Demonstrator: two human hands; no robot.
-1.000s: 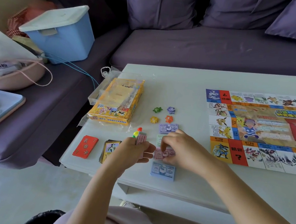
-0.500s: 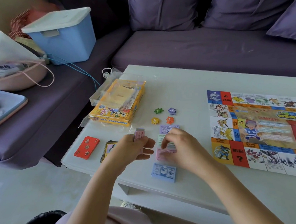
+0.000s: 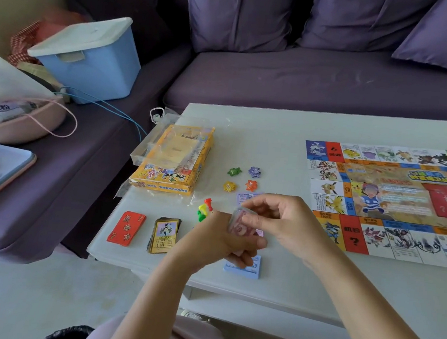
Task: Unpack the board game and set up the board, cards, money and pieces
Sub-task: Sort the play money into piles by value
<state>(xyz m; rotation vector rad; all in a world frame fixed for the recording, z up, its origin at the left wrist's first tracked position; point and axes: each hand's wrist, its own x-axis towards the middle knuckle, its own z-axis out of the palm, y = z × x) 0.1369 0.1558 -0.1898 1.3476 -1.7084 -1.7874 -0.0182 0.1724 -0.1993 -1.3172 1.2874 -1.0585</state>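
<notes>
- A person seated at a white desk holds a small wad of pink notes just above its near edge, both hands meeting over the play money.
- The left hand grips the wad from below, its fingers curled round the lower part of the notes.
- The right hand comes in from the other side, thumb and forefinger pinched on the wad's upper edge, the other fingers bent.
- A stack of blue notes lies flat on the desk just under the left hand; purple notes show beyond the right hand's knuckles.
- A cluster of red, yellow and green pawns stands just behind the left hand.
- Four star tokens, green, purple, yellow and orange, sit in a loose square further back, apart from one another.
- Red cards and a pile of dark-edged cards lie side by side near the desk's left front corner.
- The yellow game box rests in its clear wrapping near the desk's left edge.
- The board lies unfolded and flat on the right half of the desk, running out of view.
- A purple sofa wraps round behind, with a lidded blue storage tub on its left seat.
</notes>
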